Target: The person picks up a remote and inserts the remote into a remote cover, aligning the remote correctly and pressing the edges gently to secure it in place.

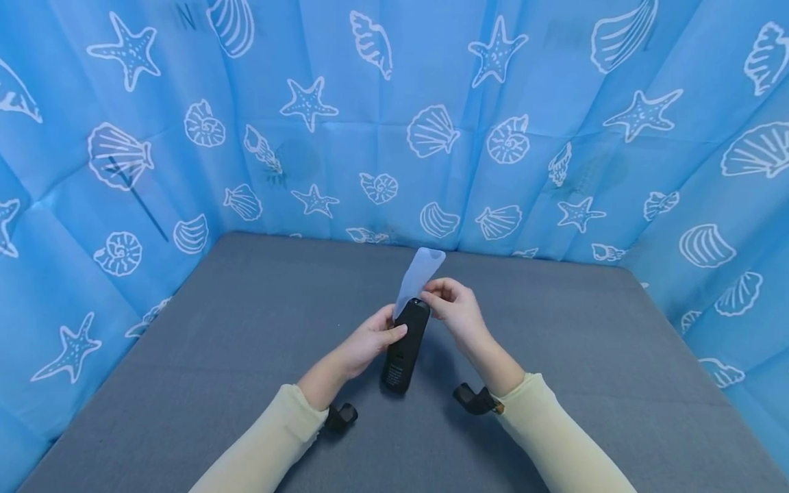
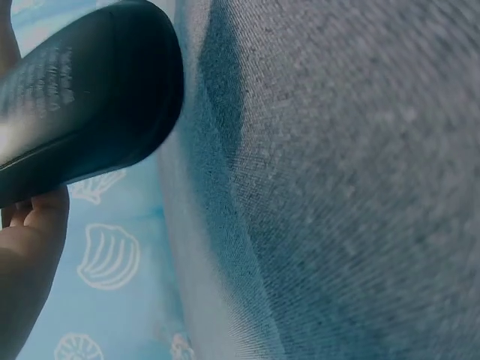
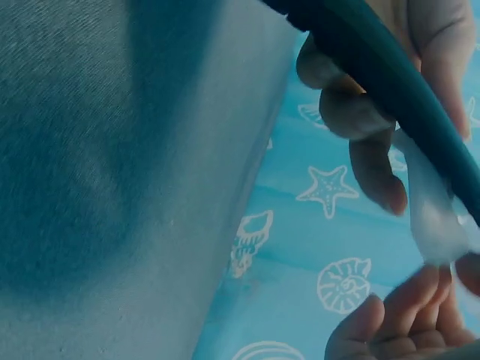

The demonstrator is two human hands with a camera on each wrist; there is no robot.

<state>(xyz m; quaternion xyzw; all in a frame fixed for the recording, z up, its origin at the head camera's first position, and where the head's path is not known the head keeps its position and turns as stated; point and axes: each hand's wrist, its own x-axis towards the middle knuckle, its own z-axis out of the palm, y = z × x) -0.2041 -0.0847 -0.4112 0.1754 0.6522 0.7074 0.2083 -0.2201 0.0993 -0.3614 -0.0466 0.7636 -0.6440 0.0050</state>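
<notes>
A black remote control (image 1: 403, 349) is held above the table, its back with small printed text facing up. My left hand (image 1: 370, 341) grips it round the sides, thumb across the back; in the right wrist view, left-hand fingers (image 3: 356, 112) curl behind the remote (image 3: 397, 82). From the remote's far end a translucent, whitish soft sleeve (image 1: 420, 274) sticks out. My right hand (image 1: 457, 311) pinches the sleeve's edge at that end. How far the sleeve covers the remote cannot be told. The lower end of the remote (image 2: 135, 82) fills the left wrist view's upper left.
A grey cloth-covered table (image 1: 277, 294) lies under both hands. Blue curtains (image 1: 382, 103) with white shells and starfish enclose its back and sides. Black wrist mounts (image 1: 474, 398) jut out below the sleeves of the person's cream top.
</notes>
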